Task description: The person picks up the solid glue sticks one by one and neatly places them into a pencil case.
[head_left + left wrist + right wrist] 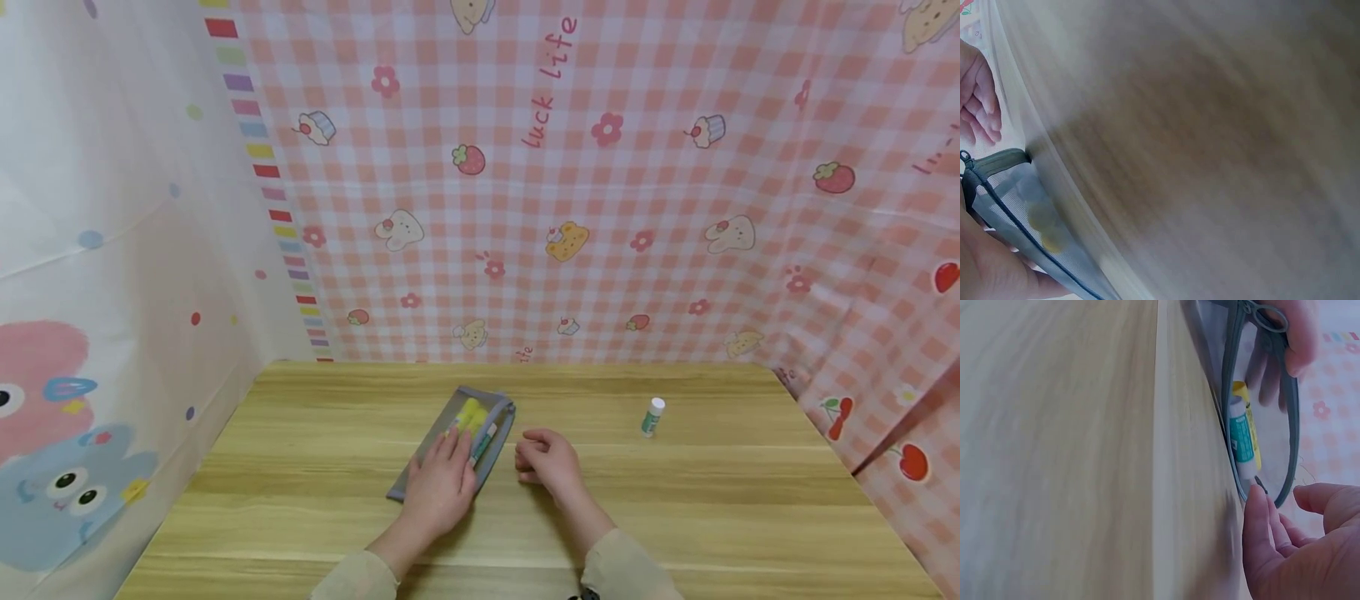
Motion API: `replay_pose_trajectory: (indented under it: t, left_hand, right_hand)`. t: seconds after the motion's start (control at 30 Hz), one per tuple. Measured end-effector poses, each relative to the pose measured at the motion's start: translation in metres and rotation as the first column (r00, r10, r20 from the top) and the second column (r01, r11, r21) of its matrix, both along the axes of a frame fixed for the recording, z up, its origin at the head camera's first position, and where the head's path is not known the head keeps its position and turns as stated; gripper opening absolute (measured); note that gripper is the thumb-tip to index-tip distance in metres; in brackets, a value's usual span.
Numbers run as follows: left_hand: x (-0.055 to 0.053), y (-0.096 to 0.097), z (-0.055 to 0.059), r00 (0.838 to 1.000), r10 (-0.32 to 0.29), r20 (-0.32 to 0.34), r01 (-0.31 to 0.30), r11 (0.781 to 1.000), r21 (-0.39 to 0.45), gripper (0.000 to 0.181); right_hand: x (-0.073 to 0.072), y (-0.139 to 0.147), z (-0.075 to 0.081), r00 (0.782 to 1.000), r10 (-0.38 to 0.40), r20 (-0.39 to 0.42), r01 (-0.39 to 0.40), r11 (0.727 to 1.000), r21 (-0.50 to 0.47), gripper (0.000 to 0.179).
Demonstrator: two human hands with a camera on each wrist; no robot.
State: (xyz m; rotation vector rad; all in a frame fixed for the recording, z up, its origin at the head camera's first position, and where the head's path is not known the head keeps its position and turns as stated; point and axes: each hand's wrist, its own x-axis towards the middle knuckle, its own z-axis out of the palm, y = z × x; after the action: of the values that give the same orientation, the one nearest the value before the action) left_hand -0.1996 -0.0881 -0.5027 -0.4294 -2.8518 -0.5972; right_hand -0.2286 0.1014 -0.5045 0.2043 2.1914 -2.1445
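A grey mesh zipper pouch [448, 415] lies slantwise on the table, its zipped side gaping toward the right. Through the mesh show yellow sticks [470, 414] and a green-and-white glue stick [1242, 437]. My left hand [438, 487] holds the pouch, fingers over the upper mesh and thumb at the opening's edge, by the zipper pull [1266, 315]. Just right of the opening is my right hand [553, 462], fingers loosely bent and nothing between them. Another green glue stick with a white cap [652, 418] stands on the table farther right.
The wood-grain table [712, 517] ends at a pink checked cloth [525, 275] behind. A white printed cloth [150, 250] hangs along the left side, and more patterned cloth hangs on the right.
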Motion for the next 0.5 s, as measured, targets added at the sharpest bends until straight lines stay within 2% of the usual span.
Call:
replay_pose_trajectory:
  t: [0.5]
  left_hand:
    - [-0.001, 0.000, -0.003, 1.000, 0.005, -0.013, -0.006, 1.000, -0.010, 0.050]
  right_hand:
    - [0.011, 0.026, 0.005, 0.998, -0.046, -0.051, 0.048, 0.998, 0.039, 0.036]
